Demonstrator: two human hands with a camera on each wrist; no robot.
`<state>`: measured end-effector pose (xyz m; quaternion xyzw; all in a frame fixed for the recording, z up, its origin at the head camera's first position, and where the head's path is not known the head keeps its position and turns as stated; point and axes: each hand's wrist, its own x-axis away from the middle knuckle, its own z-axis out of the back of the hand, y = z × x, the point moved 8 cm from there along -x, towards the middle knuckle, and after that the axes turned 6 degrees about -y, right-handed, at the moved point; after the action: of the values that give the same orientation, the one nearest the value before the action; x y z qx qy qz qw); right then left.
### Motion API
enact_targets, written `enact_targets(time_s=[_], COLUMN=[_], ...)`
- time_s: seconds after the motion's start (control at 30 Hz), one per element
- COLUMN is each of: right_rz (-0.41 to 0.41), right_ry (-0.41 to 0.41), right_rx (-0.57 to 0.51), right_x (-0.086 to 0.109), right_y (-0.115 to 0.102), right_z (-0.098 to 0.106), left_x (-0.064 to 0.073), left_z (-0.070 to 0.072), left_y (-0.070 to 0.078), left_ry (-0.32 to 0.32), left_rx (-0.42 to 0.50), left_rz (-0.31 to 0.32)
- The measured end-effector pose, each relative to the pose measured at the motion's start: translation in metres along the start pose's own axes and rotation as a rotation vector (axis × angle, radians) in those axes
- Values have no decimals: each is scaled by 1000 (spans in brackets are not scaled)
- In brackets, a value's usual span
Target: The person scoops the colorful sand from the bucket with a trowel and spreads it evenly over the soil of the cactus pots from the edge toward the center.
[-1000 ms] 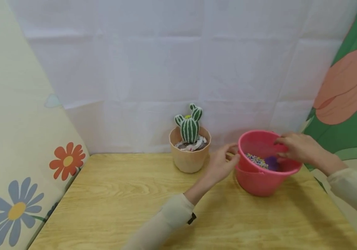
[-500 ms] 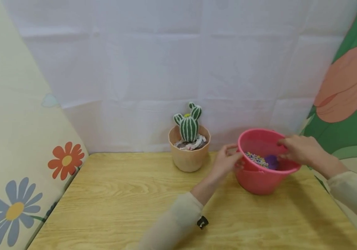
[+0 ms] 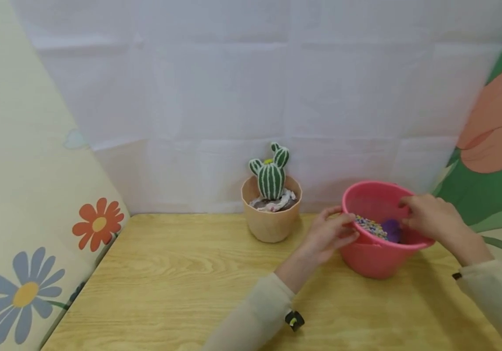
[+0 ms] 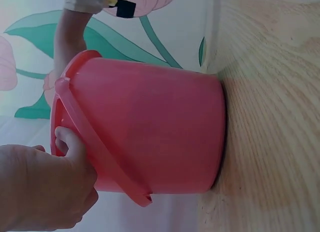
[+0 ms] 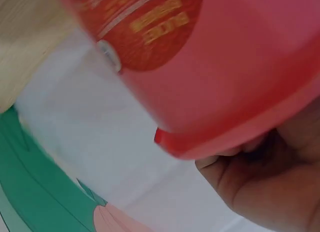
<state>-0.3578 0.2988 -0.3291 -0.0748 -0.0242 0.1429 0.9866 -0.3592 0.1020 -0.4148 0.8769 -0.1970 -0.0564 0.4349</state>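
Observation:
A pink bucket [image 3: 375, 261] stands on the table at the right. In it lie small multicoloured beads [image 3: 370, 227] and a purple thing [image 3: 392, 230], whose kind I cannot make out. My left hand [image 3: 324, 237] grips the bucket's left rim, and the left wrist view shows this left hand [image 4: 47, 187] at the rim beside the lowered handle [image 4: 102, 149]. Over the right rim reaches my right hand [image 3: 431, 217], its fingertips inside the bucket close to the purple thing. In the right wrist view the rim hides the fingertips of the right hand [image 5: 270, 177], so any grip is hidden.
A knitted green cactus [image 3: 271, 181] sits in a peach pot [image 3: 272, 226] left of the bucket, near the back edge. Behind the wooden table [image 3: 180, 282] hangs a white cloth [image 3: 215, 97]. Flower-patterned sheets flank both sides.
My left hand has moved right and its thumb now lies over the bucket's rim. The right hand has dipped slightly deeper toward the purple thing. The bucket stays put on the table.

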Motion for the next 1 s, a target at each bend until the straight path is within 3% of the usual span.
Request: enact_targets(time_s=[0.2,0.37,0.6,1.0], right_rz=[-17,-126,-210,-197], right_ry=[85,146,292,354], right_rx=[-138,-283,-299,-316], right_x=[4,15,31,27], right_y=[2,5,10,8], right_z=[5,6,8,4], left_x=[0,0,-1,-3], left_z=[-1,2,-2,-1], left_y=[-4,-4,-7,-5], left_ry=[-15,-49,-100,-88], left_rx=[79,115,126,116], left_rz=[17,23,27,17])
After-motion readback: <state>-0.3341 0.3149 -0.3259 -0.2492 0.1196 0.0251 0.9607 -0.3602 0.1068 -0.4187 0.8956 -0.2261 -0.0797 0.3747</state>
